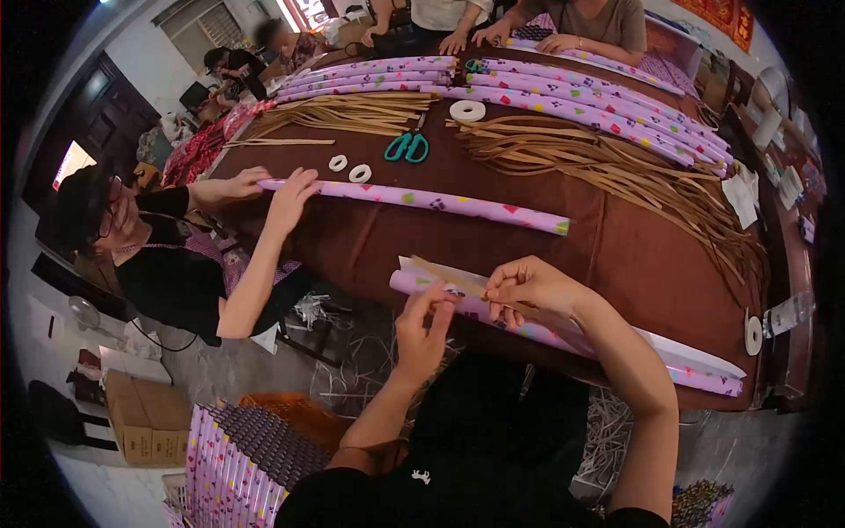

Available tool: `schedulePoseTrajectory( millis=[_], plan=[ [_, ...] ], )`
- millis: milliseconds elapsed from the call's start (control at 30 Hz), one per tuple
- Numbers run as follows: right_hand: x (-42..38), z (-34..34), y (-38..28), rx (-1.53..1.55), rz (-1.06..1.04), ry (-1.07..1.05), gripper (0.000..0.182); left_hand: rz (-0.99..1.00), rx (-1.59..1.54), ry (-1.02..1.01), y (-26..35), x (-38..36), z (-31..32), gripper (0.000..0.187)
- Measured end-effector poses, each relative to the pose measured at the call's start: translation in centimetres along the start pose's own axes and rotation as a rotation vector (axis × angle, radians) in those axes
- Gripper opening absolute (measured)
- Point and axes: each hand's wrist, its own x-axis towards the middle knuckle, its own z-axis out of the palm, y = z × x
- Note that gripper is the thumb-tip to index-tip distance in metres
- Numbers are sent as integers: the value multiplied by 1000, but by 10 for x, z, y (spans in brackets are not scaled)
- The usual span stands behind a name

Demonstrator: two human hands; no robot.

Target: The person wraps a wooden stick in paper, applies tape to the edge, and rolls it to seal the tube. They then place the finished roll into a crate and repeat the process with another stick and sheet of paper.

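A lilac patterned paper sheet [704, 381], partly rolled with its white inner side showing, lies along the table's near edge in front of me. My right hand [537, 290] pinches a narrow brown strip [442, 270] over this roll. My left hand [422, 330] is at the roll's left part, thumb and forefinger drawn together. Whatever is between those fingertips is too small to make out. Beyond my hands, a finished-looking lilac tube [440, 201] lies under the hands of a co-worker [295, 198] on the left.
On the brown tablecloth [370, 242] are teal scissors [407, 148], white tape rolls [360, 173], bundles of brown strips [546, 158] and stacked lilac tubes [590, 110]. Other people stand at the far side. A crate of upright tubes [233, 458] stands on the floor at left.
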Motion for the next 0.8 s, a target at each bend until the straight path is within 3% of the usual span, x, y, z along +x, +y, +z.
schedulePoseTrajectory(
  millis=[100,233,367,467,533,667,800],
  plan=[
    [3,2,4,-32,23,-11,15,-244,-338,174,7,18,-8,32],
    [3,5,1,-87,41,-11,16,-189,-582,133,-3,23,-23,16],
    [2,7,0,-102,47,17,16,-180,-607,123,-1,25,-27,10],
    [1,6,0,-125,14,-10,17,-158,-513,127,-9,30,-31,7],
    [-1,7,0,-150,-47,-9,20,-69,-279,207,-17,36,-37,5],
    [-1,5,-1,-164,-52,23,26,-19,-233,221,-36,50,-62,5],
    [5,4,7,-399,-231,61,20,-23,-9,190,-46,57,-70,4]
  ],
)
